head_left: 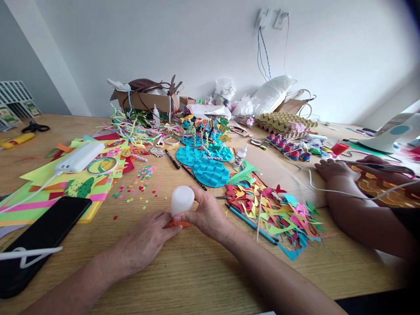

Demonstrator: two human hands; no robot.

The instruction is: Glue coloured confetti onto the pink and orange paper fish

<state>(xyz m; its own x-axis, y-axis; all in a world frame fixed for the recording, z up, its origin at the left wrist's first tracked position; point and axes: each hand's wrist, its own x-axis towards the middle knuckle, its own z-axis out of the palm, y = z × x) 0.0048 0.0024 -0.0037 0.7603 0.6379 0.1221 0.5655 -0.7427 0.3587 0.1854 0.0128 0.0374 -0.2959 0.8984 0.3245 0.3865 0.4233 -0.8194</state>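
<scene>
My right hand (209,214) is wrapped round a white glue bottle (182,200), which is tipped with its base toward me and its nozzle hidden below. Under the bottle lies a small orange paper piece (179,224), partly covered by my fingers. My left hand (146,238) grips that piece at its left side, low over the wooden table. Just left of the bottle, small round paper dots (144,179) are scattered. A blue textured paper disc (211,172) lies beyond my right hand, joined to more blue discs carrying paper fish (218,127).
Coloured paper scraps (272,210) and blue pencils (251,223) lie to the right. A co-worker's hand (337,169) rests near orange paper. On the left are a black phone (46,236), a white power bank (79,157) and paper sheets (95,208). Another glue bottle (240,156) stands ahead.
</scene>
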